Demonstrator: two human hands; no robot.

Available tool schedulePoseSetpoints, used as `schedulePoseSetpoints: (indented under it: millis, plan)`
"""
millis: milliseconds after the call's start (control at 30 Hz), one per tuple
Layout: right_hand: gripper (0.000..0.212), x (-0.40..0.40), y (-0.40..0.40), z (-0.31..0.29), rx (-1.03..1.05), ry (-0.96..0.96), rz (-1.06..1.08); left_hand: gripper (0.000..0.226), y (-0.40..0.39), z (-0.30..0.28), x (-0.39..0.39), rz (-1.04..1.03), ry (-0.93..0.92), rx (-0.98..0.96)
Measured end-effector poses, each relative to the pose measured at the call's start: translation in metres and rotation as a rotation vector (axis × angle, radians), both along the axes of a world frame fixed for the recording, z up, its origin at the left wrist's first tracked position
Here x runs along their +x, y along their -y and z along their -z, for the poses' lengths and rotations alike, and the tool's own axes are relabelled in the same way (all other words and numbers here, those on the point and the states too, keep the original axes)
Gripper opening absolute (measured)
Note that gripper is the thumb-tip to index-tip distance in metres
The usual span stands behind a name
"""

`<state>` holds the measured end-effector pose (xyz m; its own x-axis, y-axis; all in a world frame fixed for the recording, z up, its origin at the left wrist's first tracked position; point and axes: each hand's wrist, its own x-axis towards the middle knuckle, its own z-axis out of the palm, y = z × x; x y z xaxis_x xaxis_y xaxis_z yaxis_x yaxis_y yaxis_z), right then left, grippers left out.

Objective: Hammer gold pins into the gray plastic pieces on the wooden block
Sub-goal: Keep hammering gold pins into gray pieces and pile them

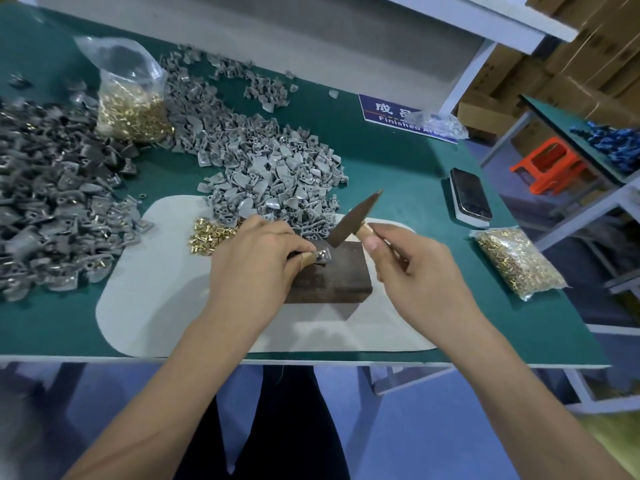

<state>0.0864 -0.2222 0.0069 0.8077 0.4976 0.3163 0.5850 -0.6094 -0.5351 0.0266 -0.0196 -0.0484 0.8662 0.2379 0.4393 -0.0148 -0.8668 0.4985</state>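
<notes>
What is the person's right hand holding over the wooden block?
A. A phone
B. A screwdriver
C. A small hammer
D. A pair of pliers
C: the right hand grips the wooden handle of a small hammer, whose metal head is angled down toward the gray plastic piece that the left hand steadies on the wooden block.

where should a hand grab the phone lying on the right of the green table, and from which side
Grip the phone across its two long edges, coming straight down from above. It lies flat, screen up, apart from the bag of gold pins, so only the narrow sides give fingers purchase. The green table around it is bare, leaving room for fingertips on both sides.
</notes>
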Motion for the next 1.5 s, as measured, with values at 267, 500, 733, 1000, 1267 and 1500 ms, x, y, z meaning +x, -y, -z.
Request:
schedulePoseSetpoints:
  millis: [267,500,733,1000,1267,1500]
  plan:
    - [0.031,0.001,0.0,0.0,0.01,-0.054,0.0,0.013,0.0,0.002,0.001,-0.014,0.011,0.002]
    - [0.021,-0.005,-0.004,0.013,-0.031,-0.093,0.002,0.009,0.001,0.001,-0.001,-0.02,0.005,0.003]
    - [0.023,-0.005,-0.004,0.016,-0.005,-0.062,0.033,0.011,0.002,0.001,-0.001,-0.03,0.009,0.0]
    - [0.027,-0.003,-0.003,0.015,-0.045,-0.053,0.049,0.009,0.001,0.001,-0.001,-0.037,0.008,0.011]
    - [0.026,-0.01,-0.004,0.015,-0.031,-0.035,0.052,0.012,0.001,0.002,-0.001,-0.032,0.019,0.008]
    - [0.023,-0.015,-0.006,0.016,0.06,-0.005,0.106,0.01,0.002,0.005,-0.001,-0.06,0.027,0.003]
